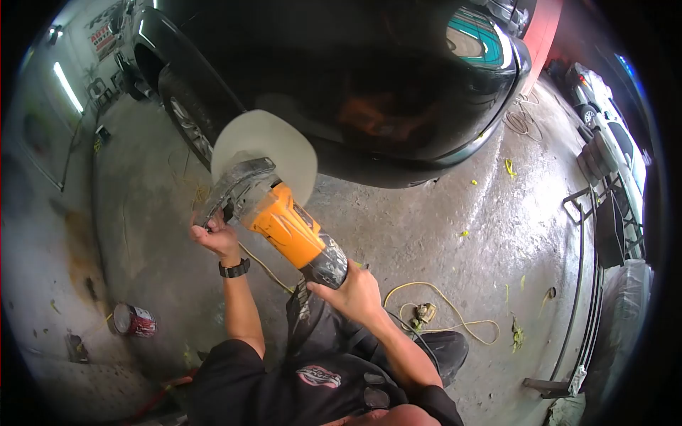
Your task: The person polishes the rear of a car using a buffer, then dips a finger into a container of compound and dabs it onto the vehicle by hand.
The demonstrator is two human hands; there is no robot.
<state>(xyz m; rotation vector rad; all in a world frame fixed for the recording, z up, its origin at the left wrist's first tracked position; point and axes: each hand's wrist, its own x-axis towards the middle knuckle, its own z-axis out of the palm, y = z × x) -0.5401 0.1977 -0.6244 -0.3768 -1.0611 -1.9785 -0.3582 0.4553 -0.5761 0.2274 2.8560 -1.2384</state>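
An orange and black power polisher (288, 227) is held in front of my body, its round pale pad (277, 138) up and overlapping the lower edge of the black car (298, 64). My right hand (353, 291) is wrapped round the dark rear end of the tool. At the front, my left hand (217, 236), with a dark watch at the wrist, grips the black curved handle (234, 186) beside the pad. Whether the pad touches the car is unclear.
A yellow hose (440, 287) lies looped on the floor near my legs. On the left stands a red and white can (135, 321). Metal bars (586, 284) and stacked tyres (597, 160) are at the right, with a white vehicle (621, 138) beyond.
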